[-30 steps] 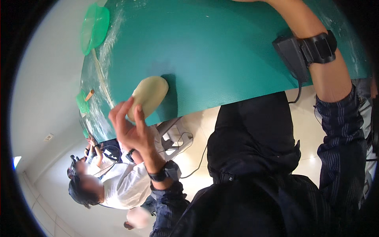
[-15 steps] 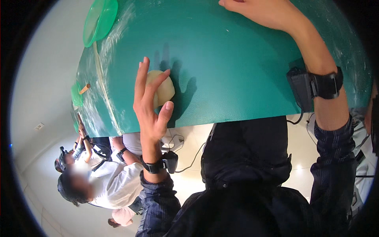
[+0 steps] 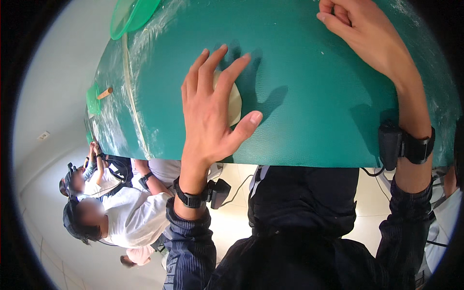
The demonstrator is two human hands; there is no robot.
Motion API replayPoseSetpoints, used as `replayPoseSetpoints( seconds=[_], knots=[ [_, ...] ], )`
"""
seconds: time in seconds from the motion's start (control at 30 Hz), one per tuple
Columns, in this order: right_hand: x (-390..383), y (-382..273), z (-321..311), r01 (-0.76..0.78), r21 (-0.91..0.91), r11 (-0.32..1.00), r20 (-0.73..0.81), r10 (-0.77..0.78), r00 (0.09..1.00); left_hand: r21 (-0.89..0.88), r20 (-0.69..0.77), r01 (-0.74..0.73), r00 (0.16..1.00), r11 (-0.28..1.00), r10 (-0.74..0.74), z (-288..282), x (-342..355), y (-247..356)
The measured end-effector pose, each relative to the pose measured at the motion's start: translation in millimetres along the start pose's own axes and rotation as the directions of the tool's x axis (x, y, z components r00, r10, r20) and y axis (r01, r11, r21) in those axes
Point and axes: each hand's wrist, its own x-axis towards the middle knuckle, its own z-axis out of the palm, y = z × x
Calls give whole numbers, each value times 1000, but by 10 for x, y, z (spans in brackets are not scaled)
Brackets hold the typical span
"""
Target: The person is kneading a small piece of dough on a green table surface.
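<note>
A pale, rounded piece of dough [image 3: 235, 105] lies on the green work surface [image 3: 309, 111]. My left hand [image 3: 212, 101] is spread over it, with fingers apart and palm down. It hides most of the dough, and I cannot tell whether the palm touches it. Farther off to the right, my right hand [image 3: 360, 29] is loosely curled above the surface, with nothing visible in its bent fingers. Both of my wrists wear black strapped devices.
A green plastic bowl [image 3: 145, 14] sits at the far left, near a pale strip [image 3: 128, 82] along the dusty surface. Another green container [image 3: 93, 100] with a wooden handle [image 3: 105, 93] is beyond. People, one in a white shirt [image 3: 137, 212], are at the left.
My left hand has shifted right and spread flatter over the dough, covering more of it. The right hand has come nearer and to the right, showing its curled fingers.
</note>
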Motion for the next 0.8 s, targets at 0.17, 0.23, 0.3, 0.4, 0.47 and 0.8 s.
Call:
replayPoseSetpoints(
  seconds=[0.17,0.23,0.3,0.4,0.47,0.8],
  knots=[
    [-95,-50,109,148,-149,978,-146,-170,975,75,-16,-17,1000,997,19,40,151,-22],
    [-89,-61,130,136,-145,980,-136,-156,978,91,-29,-10,999,996,12,76,213,-35],
    [-99,-66,160,170,-219,961,-156,-207,966,113,-45,3,999,994,2,98,268,-45],
    [-92,-64,124,103,-124,987,-105,-117,988,107,-35,34,999,994,-30,127,353,-41],
    [-110,-106,163,113,-149,982,-111,-130,985,214,-173,-21,983,977,60,137,412,-19],
    [-125,-166,189,115,-138,984,-151,-136,979,131,-45,102,994,986,-97,83,630,14]
  ],
)
